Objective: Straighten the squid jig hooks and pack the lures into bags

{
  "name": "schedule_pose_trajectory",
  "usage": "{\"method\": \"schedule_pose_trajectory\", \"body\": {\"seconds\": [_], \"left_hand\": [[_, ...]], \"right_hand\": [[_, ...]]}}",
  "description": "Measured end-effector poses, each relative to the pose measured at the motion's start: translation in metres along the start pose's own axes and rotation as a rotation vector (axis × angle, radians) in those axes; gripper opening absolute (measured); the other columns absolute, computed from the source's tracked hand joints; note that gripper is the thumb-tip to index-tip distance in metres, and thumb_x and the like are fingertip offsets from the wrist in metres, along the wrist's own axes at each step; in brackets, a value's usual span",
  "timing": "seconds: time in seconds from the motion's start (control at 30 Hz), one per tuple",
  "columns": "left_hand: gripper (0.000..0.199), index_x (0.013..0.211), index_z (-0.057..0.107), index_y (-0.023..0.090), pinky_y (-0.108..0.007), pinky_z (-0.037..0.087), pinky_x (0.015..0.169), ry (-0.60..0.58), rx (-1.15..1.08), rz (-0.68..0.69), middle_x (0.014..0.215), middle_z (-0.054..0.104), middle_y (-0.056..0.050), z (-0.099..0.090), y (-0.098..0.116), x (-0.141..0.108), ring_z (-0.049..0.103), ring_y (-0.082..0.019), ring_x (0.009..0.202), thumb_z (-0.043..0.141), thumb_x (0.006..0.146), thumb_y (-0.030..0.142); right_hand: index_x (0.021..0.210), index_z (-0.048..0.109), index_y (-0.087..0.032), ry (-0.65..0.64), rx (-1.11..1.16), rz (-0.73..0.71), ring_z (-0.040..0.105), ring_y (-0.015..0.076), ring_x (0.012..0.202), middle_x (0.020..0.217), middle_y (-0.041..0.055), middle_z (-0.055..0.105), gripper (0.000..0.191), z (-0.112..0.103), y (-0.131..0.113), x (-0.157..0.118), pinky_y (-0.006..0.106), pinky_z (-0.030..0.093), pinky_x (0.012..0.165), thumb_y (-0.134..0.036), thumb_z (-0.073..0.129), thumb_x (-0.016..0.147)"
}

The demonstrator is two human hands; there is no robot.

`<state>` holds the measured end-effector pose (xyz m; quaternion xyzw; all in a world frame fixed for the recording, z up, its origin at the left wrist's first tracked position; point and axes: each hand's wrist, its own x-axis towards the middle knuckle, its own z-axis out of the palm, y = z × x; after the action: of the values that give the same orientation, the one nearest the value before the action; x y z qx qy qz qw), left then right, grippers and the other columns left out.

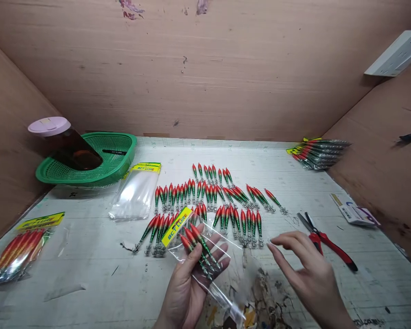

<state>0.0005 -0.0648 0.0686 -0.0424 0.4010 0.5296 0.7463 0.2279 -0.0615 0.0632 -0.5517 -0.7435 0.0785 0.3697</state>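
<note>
My left hand (188,278), palm up, holds a clear plastic bag (222,292) with a yellow "BCT LURE" header (176,227). Inside the bag lie three red and green squid jigs (200,246), and my thumb presses over them. To the right, my right hand (304,269) hovers above the table with thumb and forefinger curved and a little apart; nothing shows between them. A blurred greyish patch (248,278) appears between the hands, too smeared to name. Behind the bag, many similar squid jigs (181,194) lie in rough rows.
Empty header bags (133,194) are stacked left of the jigs. Further left stand a green basket (119,169) with a pink-lidded bottle (71,148) and a filled bag (23,249). On the right are red-handled pliers (335,251), a small packet (354,210) and packed lures (320,154).
</note>
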Motion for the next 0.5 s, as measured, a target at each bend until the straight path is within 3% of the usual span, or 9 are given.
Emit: {"method": "schedule_pose_trajectory", "body": {"seconds": [0.07,0.13,0.3,0.37,0.5], "left_hand": [[0.043,0.133,0.054,0.02,-0.045,0.057,0.089,0.026,-0.009,0.016,0.116,0.071,-0.014,0.0,0.005,0.001,0.067,-0.03,0.108,0.059,0.09,0.019],[0.037,0.126,0.06,0.015,-0.045,0.057,0.089,0.06,-0.004,0.02,0.116,0.071,-0.016,0.002,0.007,0.002,0.067,-0.03,0.108,0.059,0.09,0.021],[0.03,0.117,0.065,0.012,-0.04,0.057,0.091,0.086,0.003,0.02,0.112,0.073,-0.015,0.008,0.006,0.0,0.069,-0.028,0.104,0.062,0.088,0.016],[0.031,0.118,0.065,0.013,-0.041,0.056,0.092,0.078,-0.01,0.023,0.112,0.073,-0.015,0.008,0.005,0.0,0.07,-0.027,0.103,0.062,0.088,0.016],[0.035,0.123,0.061,0.013,-0.041,0.056,0.093,0.084,-0.012,0.024,0.11,0.074,-0.014,0.009,0.006,0.003,0.07,-0.027,0.102,0.062,0.088,0.015]], "right_hand": [[0.095,0.064,-0.024,-0.155,-0.068,0.042,0.064,0.0203,0.082,0.088,0.0051,0.064,0.009,0.003,0.027,-0.002,0.029,0.053,0.063,-0.025,0.057,0.089],[0.099,0.063,-0.023,-0.225,-0.073,0.046,0.065,0.0212,0.084,0.091,0.0056,0.065,0.013,0.013,0.045,-0.006,0.031,0.055,0.067,-0.026,0.057,0.088],[0.092,0.061,-0.02,-0.183,-0.062,0.043,0.065,0.0203,0.078,0.083,0.005,0.064,0.011,0.028,0.052,-0.012,0.032,0.056,0.065,-0.027,0.052,0.09],[0.091,0.06,-0.021,-0.153,-0.05,0.047,0.064,0.0188,0.073,0.081,0.0037,0.063,0.011,0.016,0.049,-0.013,0.029,0.055,0.062,-0.029,0.053,0.091],[0.102,0.06,-0.023,-0.106,0.092,0.063,0.066,0.0195,0.077,0.088,0.0039,0.067,0.019,-0.034,0.036,-0.016,0.027,0.055,0.063,-0.034,0.064,0.087]]}}
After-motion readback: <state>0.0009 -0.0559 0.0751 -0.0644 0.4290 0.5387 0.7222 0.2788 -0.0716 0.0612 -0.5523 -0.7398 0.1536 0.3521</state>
